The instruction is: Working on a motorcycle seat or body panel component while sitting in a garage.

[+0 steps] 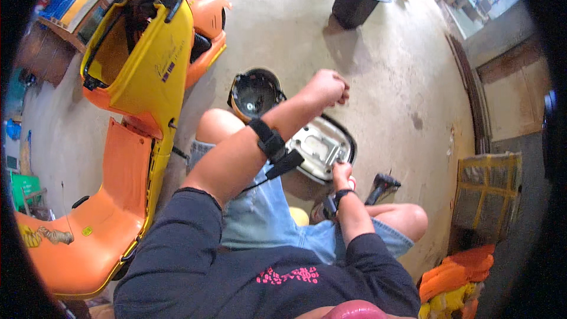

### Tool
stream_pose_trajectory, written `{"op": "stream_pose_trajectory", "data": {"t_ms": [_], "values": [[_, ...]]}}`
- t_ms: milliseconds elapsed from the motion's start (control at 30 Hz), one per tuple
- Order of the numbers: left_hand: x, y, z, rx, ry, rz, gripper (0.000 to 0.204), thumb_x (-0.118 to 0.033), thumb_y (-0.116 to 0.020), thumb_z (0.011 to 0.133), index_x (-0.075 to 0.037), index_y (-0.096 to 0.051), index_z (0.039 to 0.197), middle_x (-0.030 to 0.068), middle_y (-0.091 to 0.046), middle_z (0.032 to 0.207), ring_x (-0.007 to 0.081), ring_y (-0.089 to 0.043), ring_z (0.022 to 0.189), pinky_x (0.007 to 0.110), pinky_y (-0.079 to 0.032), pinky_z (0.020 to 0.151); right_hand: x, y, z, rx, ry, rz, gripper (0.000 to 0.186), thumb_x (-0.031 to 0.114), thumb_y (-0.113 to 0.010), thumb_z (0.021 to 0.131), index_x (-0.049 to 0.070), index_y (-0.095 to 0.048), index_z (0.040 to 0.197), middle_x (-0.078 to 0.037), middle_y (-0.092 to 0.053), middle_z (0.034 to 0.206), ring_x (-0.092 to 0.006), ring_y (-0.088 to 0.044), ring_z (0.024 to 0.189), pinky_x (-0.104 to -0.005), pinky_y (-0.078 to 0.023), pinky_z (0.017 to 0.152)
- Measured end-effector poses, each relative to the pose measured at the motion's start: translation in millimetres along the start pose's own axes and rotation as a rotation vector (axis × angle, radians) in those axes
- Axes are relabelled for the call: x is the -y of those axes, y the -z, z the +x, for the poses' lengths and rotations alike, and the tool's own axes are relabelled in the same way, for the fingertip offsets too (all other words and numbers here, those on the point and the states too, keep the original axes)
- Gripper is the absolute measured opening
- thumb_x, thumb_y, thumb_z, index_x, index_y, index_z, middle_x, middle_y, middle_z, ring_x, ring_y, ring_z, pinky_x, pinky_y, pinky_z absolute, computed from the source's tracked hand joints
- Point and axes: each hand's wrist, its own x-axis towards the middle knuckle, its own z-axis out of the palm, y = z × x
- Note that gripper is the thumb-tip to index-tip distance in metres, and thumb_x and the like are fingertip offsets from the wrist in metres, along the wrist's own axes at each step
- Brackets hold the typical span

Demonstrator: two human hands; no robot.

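Observation:
An upturned seat (323,147), with a white oval underside and a black rim, lies in front of my crossed legs. My right hand (341,171) is closed at its near right edge, the fingers partly hidden. Raised above the seat's far side, my left hand (328,88) is curled into a fist. What it holds, if anything, is hidden, and my left forearm covers part of the seat. Beyond my left knee rests a round bowl-like thing (256,93), dark inside with an orange-brown outside. A dark power drill (383,186) stands by my right knee.
On the left is a yellow and orange scooter body (142,77). A black bucket (358,3) stands farther off on the concrete floor (407,82). To the right, a taped box (485,198) leans near the wall, with orange and yellow pieces (458,277) below it.

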Motion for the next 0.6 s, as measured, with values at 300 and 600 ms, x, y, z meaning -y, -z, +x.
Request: {"op": "stream_pose_trajectory", "data": {"t_ms": [300,600], "values": [[4.3,-2.3,-6.6,0.033,0.01,-0.035,0.025,-0.005,-0.041,0.078,0.0,-0.059,0.095,0.0084,-0.063,0.078,0.015,-0.059,0.063,0.029,-0.044,0.053,10.6,0.2,-4.8,0.013,-0.162,0.1,0.026,0.014,-0.061,0.07,-0.005,-0.066,0.088,-0.023,-0.065,0.087,-0.0353,-0.064,0.088,-0.0401,-0.047,0.078],[7.4,-1.9,-10.5,0.005,-0.015,0.023,0.027,-0.005,-0.04,0.079,0.002,-0.057,0.099,0.0106,-0.064,0.083,0.015,-0.059,0.066,0.028,-0.045,0.056,17.9,3.2,-13.5,0.019,-0.134,-0.056,0.029,0.019,-0.061,0.079,-0.004,-0.061,0.096,-0.025,-0.062,0.098,-0.0366,-0.06,0.096,-0.043,-0.046,0.083]]}}
